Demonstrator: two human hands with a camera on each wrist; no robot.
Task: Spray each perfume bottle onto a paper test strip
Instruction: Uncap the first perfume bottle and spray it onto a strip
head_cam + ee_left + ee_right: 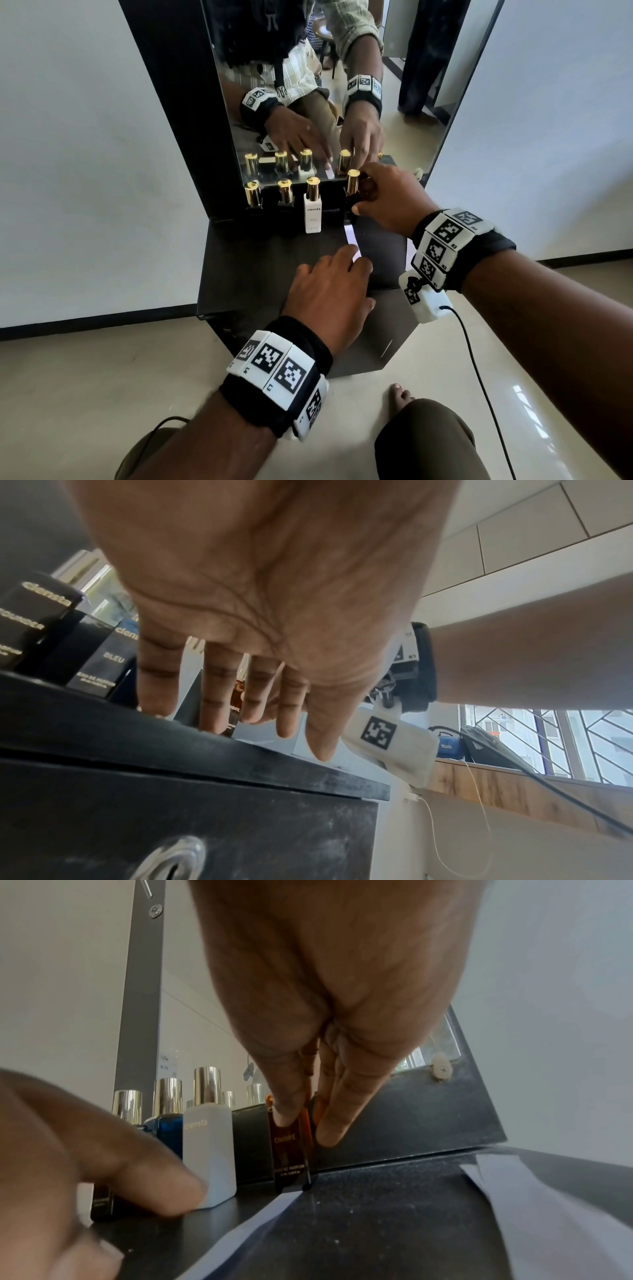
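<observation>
Four gold-capped perfume bottles stand in a row at the foot of the mirror. My right hand [383,200] grips the rightmost one, an amber perfume bottle [290,1156] marked OMBRE, thumb and fingers [329,1123] round its upper body. It stands on the black tabletop [260,274] at the far end of a white paper test strip [351,236]. My left hand [334,291] lies flat with straight fingers, its fingertips [219,723] pressing the strip's near end. A white bottle [313,214] stands just left of the amber one.
Two dark bottles [286,195] fill the row's left end; one reads BLEU [106,666]. The mirror [325,85] rises right behind the bottles. A pale sheet [548,1218] lies on the tabletop's right side. A cable [479,377] hangs from my right wrist over the floor.
</observation>
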